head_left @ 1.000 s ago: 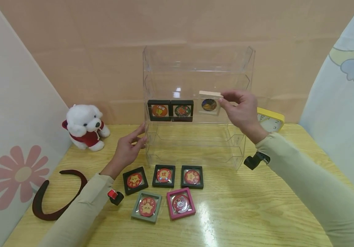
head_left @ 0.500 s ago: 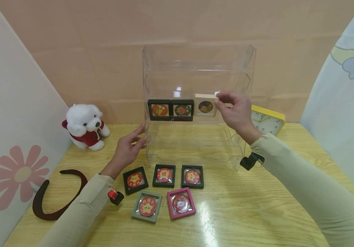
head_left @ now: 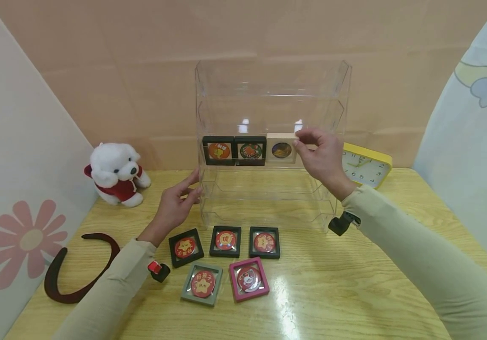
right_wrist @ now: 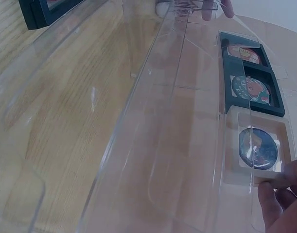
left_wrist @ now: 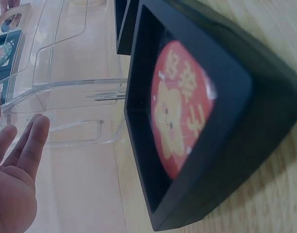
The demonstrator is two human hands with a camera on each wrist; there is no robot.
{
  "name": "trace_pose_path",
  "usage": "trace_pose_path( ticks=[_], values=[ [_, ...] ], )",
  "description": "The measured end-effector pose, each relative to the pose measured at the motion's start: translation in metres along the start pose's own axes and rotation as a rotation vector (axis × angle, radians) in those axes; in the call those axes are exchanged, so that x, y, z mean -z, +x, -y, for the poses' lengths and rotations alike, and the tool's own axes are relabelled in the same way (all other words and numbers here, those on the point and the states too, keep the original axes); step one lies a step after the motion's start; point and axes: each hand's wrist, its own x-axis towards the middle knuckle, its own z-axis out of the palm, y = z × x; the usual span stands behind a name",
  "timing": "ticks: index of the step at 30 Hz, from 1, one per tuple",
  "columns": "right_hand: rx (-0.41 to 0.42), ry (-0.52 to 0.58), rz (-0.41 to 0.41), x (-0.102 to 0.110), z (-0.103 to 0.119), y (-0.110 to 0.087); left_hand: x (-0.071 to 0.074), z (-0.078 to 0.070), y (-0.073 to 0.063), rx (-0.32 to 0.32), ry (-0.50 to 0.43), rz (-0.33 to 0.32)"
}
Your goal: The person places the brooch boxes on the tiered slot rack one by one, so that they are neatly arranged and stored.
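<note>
My right hand (head_left: 322, 153) pinches the right upper corner of a cream display frame (head_left: 283, 158) holding a dark round badge. The frame stands upright on a tier of the clear acrylic rack (head_left: 269, 208), behind that tier's front lip. To its left, side by side, are a black frame with a green-rimmed badge (head_left: 250, 151) and another with an orange badge (head_left: 219, 151). My left hand (head_left: 175, 205) rests straight fingers against the rack's left side. In the right wrist view, fingertips (right_wrist: 267, 204) hold the cream frame's edge.
In front of the rack lie black frames (head_left: 225, 255), a grey-green frame (head_left: 214, 300) and a pink frame (head_left: 249, 298). A white plush dog (head_left: 116, 174) sits left, above a dark red headband (head_left: 113, 245). A yellow clock (head_left: 366, 165) stands behind my right hand.
My right hand has moved left and slightly down with the cream frame, which now stands level with the two black frames beside it. The left hand stays put.
</note>
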Motion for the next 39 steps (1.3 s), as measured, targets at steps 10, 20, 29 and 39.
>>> trace_pose_path(
  ticks=[10, 20, 29, 39],
  values=[
    [0.003, -0.053, -0.002, -0.0009, 0.0023, -0.0034, -0.0006, 0.0006, 0.0001, 0.010, -0.023, 0.005],
    [-0.004, -0.067, 0.003, -0.0021, 0.0017, -0.0031, -0.0006, 0.0008, -0.0004, 0.003, -0.033, -0.002],
    [0.003, -0.044, 0.007, -0.0023, 0.0017, -0.0044, -0.0002, -0.0009, -0.0009, 0.012, -0.028, 0.003],
    [0.024, -0.052, 0.000, -0.0023, 0.0020, -0.0056, 0.0000, -0.0007, -0.0007, 0.004, -0.031, 0.007]
  ],
)
